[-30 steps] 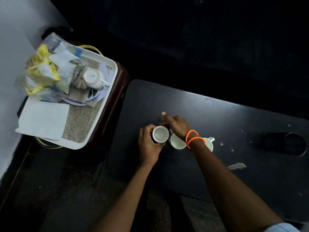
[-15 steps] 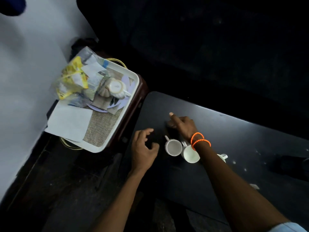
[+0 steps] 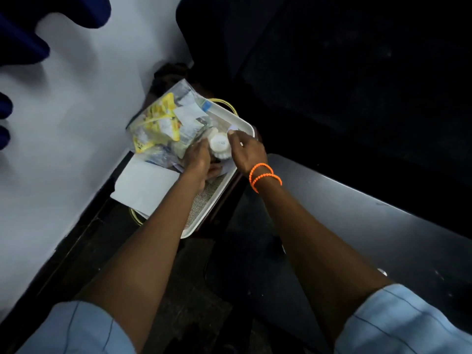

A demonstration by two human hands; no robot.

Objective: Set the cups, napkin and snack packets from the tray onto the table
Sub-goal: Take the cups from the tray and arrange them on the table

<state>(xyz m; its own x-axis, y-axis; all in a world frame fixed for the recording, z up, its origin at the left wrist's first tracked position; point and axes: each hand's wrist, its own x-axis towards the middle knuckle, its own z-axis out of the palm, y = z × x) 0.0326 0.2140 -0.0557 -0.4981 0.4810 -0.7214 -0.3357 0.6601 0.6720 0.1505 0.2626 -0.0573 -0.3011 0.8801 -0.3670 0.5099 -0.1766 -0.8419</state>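
Note:
A white cup [image 3: 219,146] stands upside down on the white tray [image 3: 245,123], over a ribbed white piece. My left hand [image 3: 198,159] curls against the cup's left side. My right hand [image 3: 246,152], with orange bead bracelets at its wrist, wraps the cup's right side, thumb at the top edge. A clear bag of yellow snack packets [image 3: 163,126] lies at the tray's far left. A white napkin [image 3: 146,185] hangs over the tray's near left edge. The dark table [image 3: 357,213] is to the right; no cups on it are in view.
The tray sits on a dark red stand [image 3: 224,198] beside a white wall [image 3: 76,123]. A woven mat [image 3: 204,203] lines the tray's near end. Dark floor lies below my arms, and a dark seat back fills the upper right.
Both hands left the cups on the table and moved left to the tray, closing on the upturned cup. The view swung left, so the table cups dropped out of sight.

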